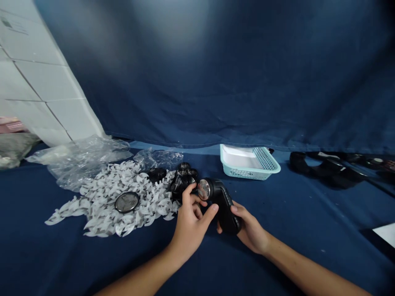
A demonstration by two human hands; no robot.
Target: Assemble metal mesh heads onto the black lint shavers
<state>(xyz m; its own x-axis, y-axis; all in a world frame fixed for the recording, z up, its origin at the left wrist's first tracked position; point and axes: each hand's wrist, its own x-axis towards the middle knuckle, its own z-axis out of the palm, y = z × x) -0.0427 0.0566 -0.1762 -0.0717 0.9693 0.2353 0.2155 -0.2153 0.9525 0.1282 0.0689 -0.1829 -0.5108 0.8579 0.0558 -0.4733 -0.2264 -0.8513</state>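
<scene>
A black fabric shaver (226,209) with a round perforated metal head is held up above the blue cloth. My right hand (249,230) wraps round its handle from the right. At the head, my left hand (191,224) has its index finger by the left rim and its thumb just below, in a loose pinch around the head. Close behind my left hand lie shiny black rounded parts (183,179), partly hidden by it. On a heap of small pale grey plastic pieces (105,213) rests a black-rimmed round mesh cover (126,202).
Clear plastic bags (83,158) lie behind the heap. A light teal basket (249,172) with white contents stands at the back. Several black items (327,170) lie at the right, and a white sheet (385,234) sits at the edge. A blue curtain (216,82) hangs behind.
</scene>
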